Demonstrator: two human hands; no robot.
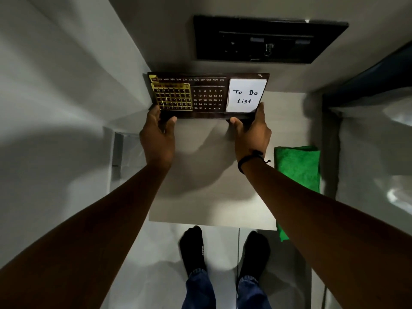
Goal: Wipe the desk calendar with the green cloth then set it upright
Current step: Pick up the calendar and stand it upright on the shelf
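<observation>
Desk calendar [208, 95]: dark, gold date frame, "To Do List" pad; we hold it by its lower corners, left hand [158, 132] and right hand [252, 132] each in closed grip. Green cloth [297, 168]: right of right grip, on pale surface [207, 175].

Dark desk calendar [208, 95] stands upright; folded green cloth [297, 168] lies at table edge.

calendar [207, 95]: dark brown, gold grid | note [246, 95]: white | cloth [297, 168]: green
</observation>
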